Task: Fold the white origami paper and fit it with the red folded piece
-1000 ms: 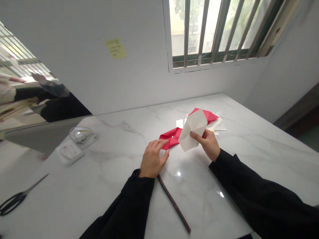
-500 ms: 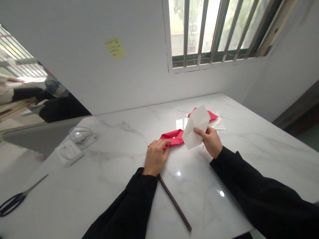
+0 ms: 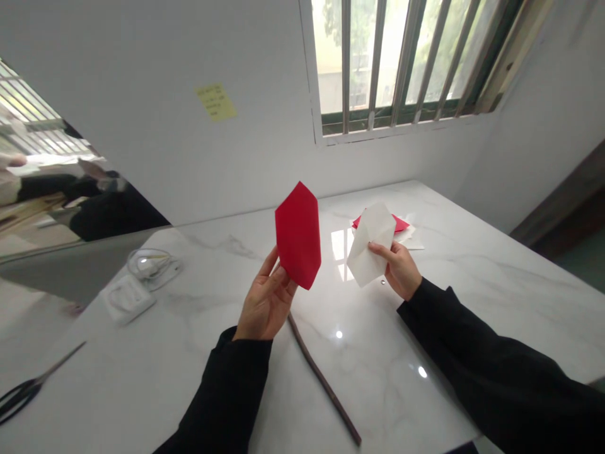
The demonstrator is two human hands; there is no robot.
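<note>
- Left hand (image 3: 266, 297): fingers pinch one folded red paper (image 3: 297, 234), held upright.
- Right hand (image 3: 399, 268): closed on one folded white paper (image 3: 371, 251).
- One brown stick (image 3: 323, 380) lies on the table (image 3: 472, 265).

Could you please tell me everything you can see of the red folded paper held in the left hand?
The red folded paper is a flat, elongated piece, pointed at the top and at the bottom, with straight sides, in a plain, even red. It looks like thin craft paper, and faint fold lines cross it. It is held upright in the air above the marble table, its broad face toward the camera. The left hand grips its lower left edge with the fingertips. Nothing else touches it; the white folded paper stands apart to its right.
</note>
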